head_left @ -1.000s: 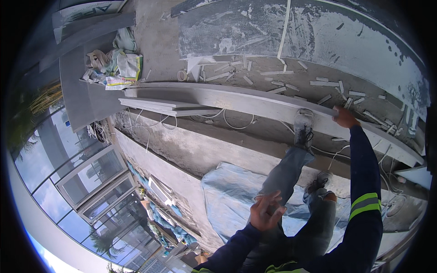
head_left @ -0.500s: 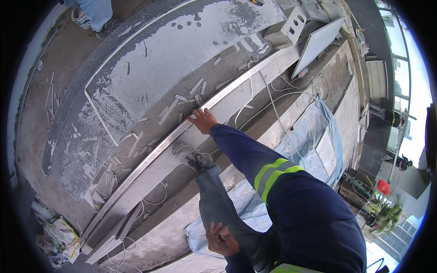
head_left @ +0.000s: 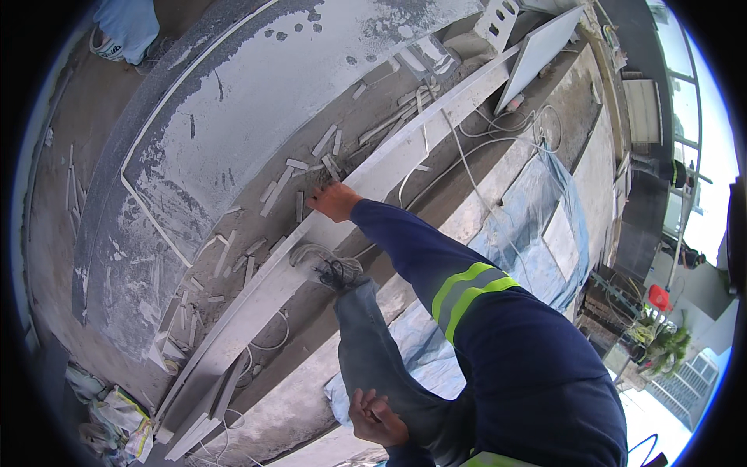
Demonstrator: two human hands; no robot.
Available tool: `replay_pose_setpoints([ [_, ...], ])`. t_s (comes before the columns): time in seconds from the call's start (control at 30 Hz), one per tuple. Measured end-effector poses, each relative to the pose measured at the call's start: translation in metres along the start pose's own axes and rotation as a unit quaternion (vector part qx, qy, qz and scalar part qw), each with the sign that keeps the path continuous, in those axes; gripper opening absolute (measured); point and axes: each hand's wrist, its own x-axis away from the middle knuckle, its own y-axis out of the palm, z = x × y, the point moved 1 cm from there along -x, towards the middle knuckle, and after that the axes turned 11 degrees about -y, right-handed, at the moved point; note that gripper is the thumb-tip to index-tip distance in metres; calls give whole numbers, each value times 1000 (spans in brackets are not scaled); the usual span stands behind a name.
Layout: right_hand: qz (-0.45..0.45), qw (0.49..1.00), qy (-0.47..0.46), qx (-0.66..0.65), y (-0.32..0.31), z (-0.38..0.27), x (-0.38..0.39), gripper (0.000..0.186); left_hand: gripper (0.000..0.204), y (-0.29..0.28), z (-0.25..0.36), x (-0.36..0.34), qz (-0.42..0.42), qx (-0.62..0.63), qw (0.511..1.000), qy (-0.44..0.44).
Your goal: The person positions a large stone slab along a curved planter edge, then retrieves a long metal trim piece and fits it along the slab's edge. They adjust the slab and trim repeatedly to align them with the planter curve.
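A long pale slab strip (head_left: 393, 167) runs slantwise across the middle of the head view. My right hand (head_left: 334, 201) is on its far edge, fingers curled over that edge and their tips partly hidden. Close to my knee, my left hand (head_left: 377, 418) is curled loosely, with nothing visible in it. One of my legs, in grey-blue trousers (head_left: 366, 327), reaches toward the strip, its shoe (head_left: 338, 272) at the strip's near side. Small pale offcuts (head_left: 296, 163) lie scattered beyond the right hand.
A large grey slab with white residue (head_left: 233, 132) lies farther off. White cables (head_left: 467, 167) trail along the near side. A tilted panel (head_left: 537, 58) and a block with holes (head_left: 496, 25) stand at far right. Blue sheeting (head_left: 537, 226) covers ground nearby. Another person's leg (head_left: 128, 29) shows top left.
The pale strip has tilted, showing a broader upper face where a narrow bright edge was. My right hand has shifted slightly left with its edge. The left hand's fingers have curled closer together.
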Motion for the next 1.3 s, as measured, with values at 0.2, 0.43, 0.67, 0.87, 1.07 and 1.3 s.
replay_pose_setpoints([
  [0.2,-50,997,-47,-20,-32,-7,-4,50,65,9,0,5,1,-1,1000,22],
  [0.43,-96,992,-69,-53,-33,-9,4,44,60,14,-11,9,-25,56,998,20],
  [0.67,-80,990,-108,-41,-57,-25,29,48,47,9,-1,14,-2,-14,1000,22],
  [0.87,-33,987,-151,-52,-107,-34,47,45,48,6,2,18,34,-42,997,56],
  [1.07,-21,979,-199,-28,-193,-70,106,44,53,15,-6,27,42,70,997,7],
  [1.3,-4,959,-278,-50,-324,-165,238,45,61,44,-33,79,-51,345,923,-163],
])
